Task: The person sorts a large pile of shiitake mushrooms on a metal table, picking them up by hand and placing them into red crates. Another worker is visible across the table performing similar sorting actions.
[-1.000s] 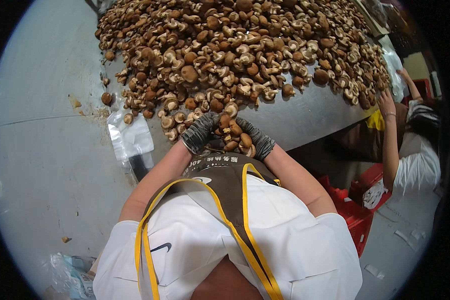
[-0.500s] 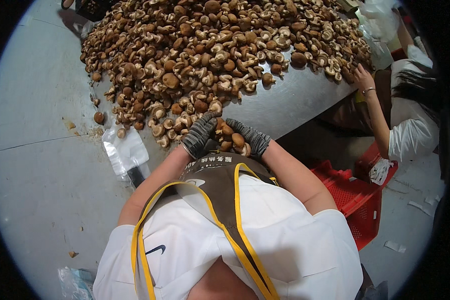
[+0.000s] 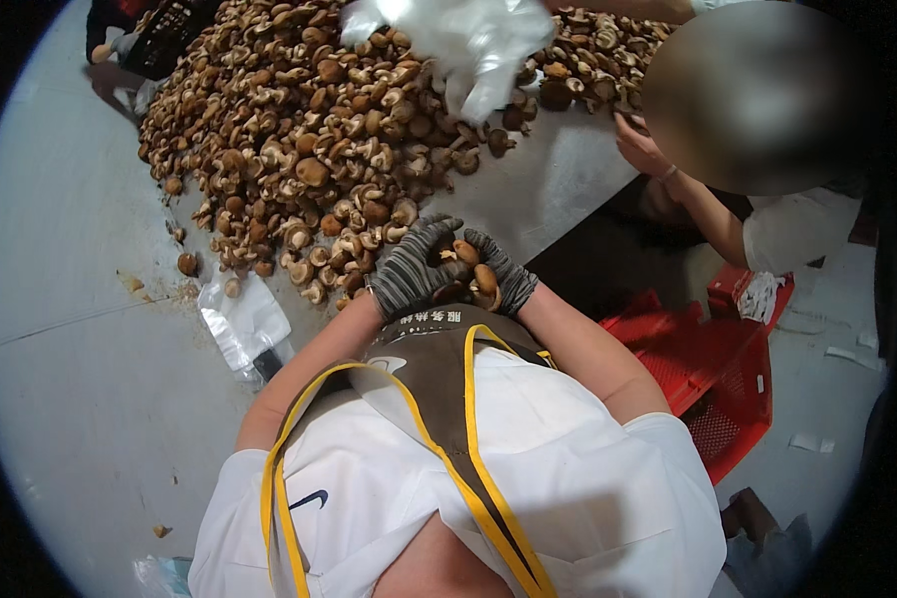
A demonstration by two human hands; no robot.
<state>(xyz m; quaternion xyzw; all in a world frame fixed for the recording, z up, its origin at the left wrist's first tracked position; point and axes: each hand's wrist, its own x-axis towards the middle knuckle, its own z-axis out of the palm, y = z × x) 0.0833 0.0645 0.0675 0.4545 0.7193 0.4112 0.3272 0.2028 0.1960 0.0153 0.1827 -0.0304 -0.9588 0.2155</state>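
Observation:
Brown mushrooms (image 3: 484, 282) sit in a small cluster between my two cupped hands, close against my apron (image 3: 439, 344). My left hand (image 3: 413, 269), in a grey striped glove, curls round the cluster from the left. From the right, my right hand (image 3: 505, 273), gloved alike, wraps its fingers along the mushrooms. Some of those held are hidden by the gloves. Just beyond my hands spreads a large heap of mushrooms (image 3: 299, 149) on a metal table (image 3: 558, 184).
Clear plastic bags (image 3: 458, 45) hang over the heap. At the right, a co-worker's hand (image 3: 641, 148) reaches to the table edge. Red crates (image 3: 713, 384) stand on the floor to my right. A clear bag (image 3: 244, 319) lies left of my arm. A black crate (image 3: 169, 40) is far left.
Clear plastic bags have come in over the heap from the right. The co-worker at the right has leaned further in. My hands stay cupped around mushrooms, with the left fingers slightly shifted.

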